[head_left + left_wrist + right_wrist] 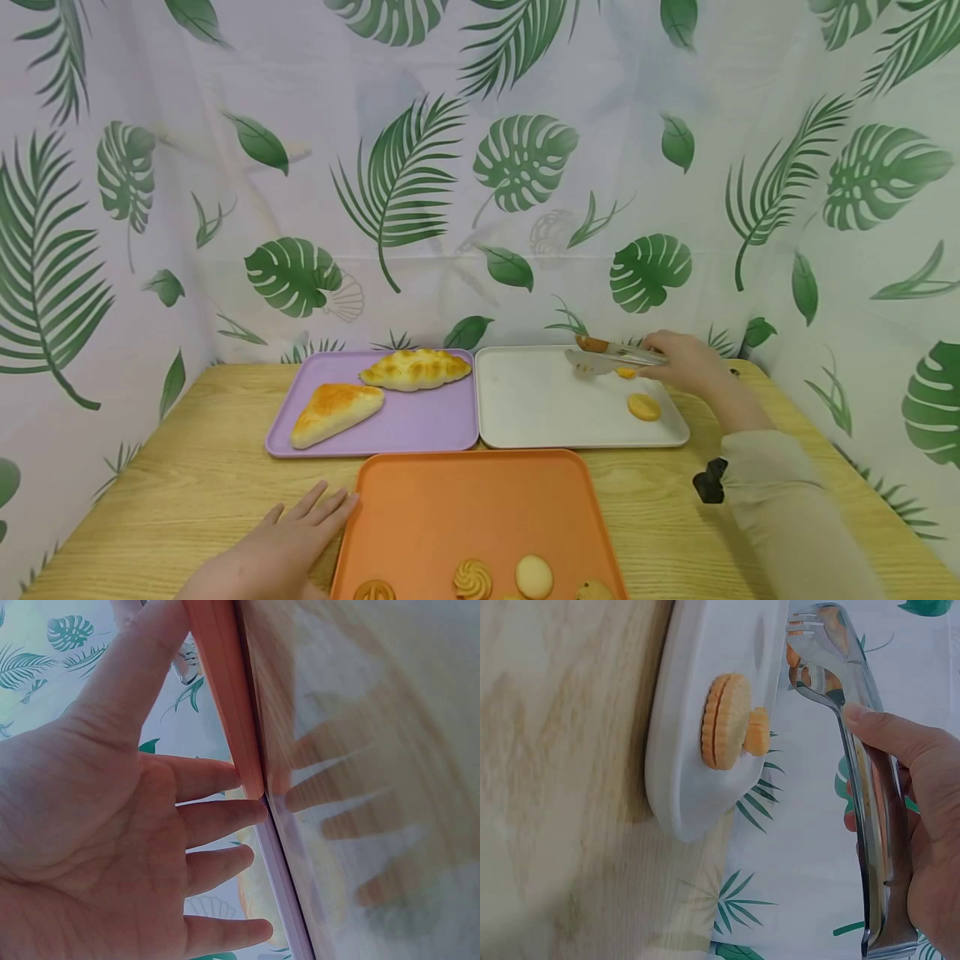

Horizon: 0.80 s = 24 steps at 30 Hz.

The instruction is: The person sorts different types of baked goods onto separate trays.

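Observation:
My right hand (686,362) grips metal tongs (874,802) above the back of the white tray (525,417). An orange-brown piece (592,343) shows at the tips of the tongs; whether they pinch it I cannot tell. On the white tray lie a round sandwich cookie (731,720) with a ridged edge and a smaller orange cookie (757,732) behind it. My left hand (281,546), fingers straight and spread, is at the left edge of the orange tray (480,500). In the left wrist view its fingertips (251,812) reach that tray's rim.
Along the front of the orange tray lie several cookies, among them a swirl cookie (472,578) and a pale round one (534,577). A purple tray (420,425) at back left holds a triangular bread (336,412) and a long bread (415,369). A leaf-patterned cloth (420,275) hangs behind the table.

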Each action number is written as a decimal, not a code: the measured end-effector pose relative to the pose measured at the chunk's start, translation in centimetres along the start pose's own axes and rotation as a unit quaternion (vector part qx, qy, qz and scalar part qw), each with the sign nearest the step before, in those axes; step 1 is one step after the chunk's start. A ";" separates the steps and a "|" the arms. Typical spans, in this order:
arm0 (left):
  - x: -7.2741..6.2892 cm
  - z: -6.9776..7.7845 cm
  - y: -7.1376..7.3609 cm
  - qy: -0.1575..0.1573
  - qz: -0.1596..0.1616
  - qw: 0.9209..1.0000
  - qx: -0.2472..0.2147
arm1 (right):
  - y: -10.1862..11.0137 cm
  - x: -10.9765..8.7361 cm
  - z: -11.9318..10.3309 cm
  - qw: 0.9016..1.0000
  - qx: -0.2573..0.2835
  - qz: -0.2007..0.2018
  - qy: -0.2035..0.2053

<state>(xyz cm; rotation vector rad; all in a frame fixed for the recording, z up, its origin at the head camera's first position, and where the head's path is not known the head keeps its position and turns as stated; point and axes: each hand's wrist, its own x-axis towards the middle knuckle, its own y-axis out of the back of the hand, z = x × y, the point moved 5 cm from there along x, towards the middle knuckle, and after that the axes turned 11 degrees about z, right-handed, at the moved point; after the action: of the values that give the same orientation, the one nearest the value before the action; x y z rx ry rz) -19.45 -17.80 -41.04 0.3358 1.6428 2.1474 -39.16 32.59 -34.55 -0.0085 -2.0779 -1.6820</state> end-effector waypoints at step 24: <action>0.1 0.2 0.2 0.016 -0.005 1.000 0.000 | -1.3 0.2 -0.5 0.997 -0.008 -0.042 -0.065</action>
<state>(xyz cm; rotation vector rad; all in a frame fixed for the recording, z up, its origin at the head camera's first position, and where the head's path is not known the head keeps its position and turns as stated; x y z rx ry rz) -19.50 -17.61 -40.81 0.2935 1.6586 2.1572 -39.52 31.77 -35.65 -0.0376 -2.1874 -1.7931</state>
